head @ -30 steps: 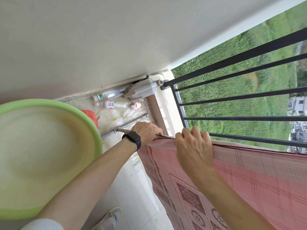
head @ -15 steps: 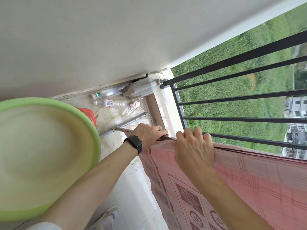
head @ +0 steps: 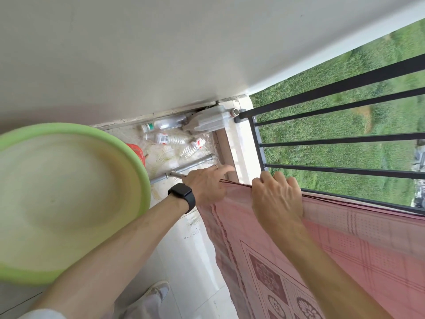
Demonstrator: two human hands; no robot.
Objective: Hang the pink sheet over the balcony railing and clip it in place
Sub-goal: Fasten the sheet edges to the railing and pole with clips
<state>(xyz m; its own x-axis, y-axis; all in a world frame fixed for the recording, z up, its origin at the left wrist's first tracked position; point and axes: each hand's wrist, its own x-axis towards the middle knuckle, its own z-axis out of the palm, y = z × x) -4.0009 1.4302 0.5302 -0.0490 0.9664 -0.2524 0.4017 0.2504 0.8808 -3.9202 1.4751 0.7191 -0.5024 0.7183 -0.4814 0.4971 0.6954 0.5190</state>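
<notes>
The pink patterned sheet (head: 333,245) hangs over the black balcony railing (head: 345,139) at lower right, draping down the inner side. My right hand (head: 278,199) presses on the sheet's top fold at the rail, fingers curled over it. My left hand (head: 207,183), with a black watch on the wrist, rests at the sheet's left edge, its fingers stretched out toward the ledge; whether it pinches the cloth is unclear. No clip is visible.
A large green basin (head: 69,199) fills the left side. Several empty plastic bottles (head: 170,134), a metal pipe (head: 188,166) and a red object (head: 136,150) lie on the floor in the balcony's corner. My shoe (head: 158,288) shows below.
My left hand has opened its fingers and reached a little farther toward the ledge at the sheet's edge. The right hand stays on the fold at the rail.
</notes>
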